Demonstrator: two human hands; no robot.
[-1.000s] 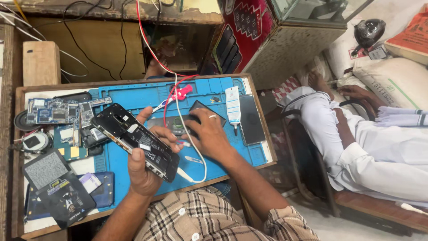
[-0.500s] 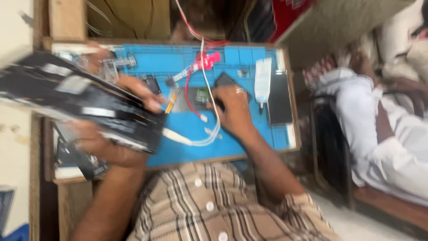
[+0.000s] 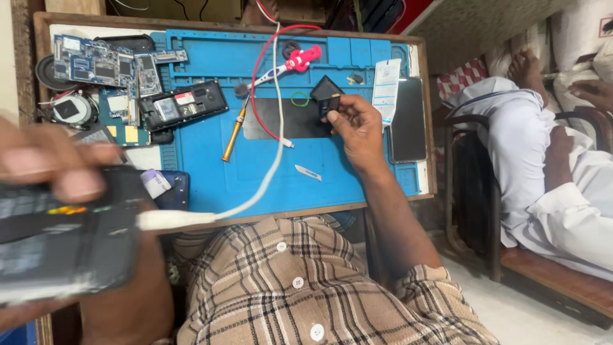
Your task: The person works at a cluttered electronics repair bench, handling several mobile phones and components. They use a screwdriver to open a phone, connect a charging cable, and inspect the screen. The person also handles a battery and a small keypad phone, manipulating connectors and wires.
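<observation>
His left hand, close to the camera and blurred, grips an opened phone with a white cable plugged in. His right hand pinches a small black part over the blue mat, beside a screwdriver.
</observation>
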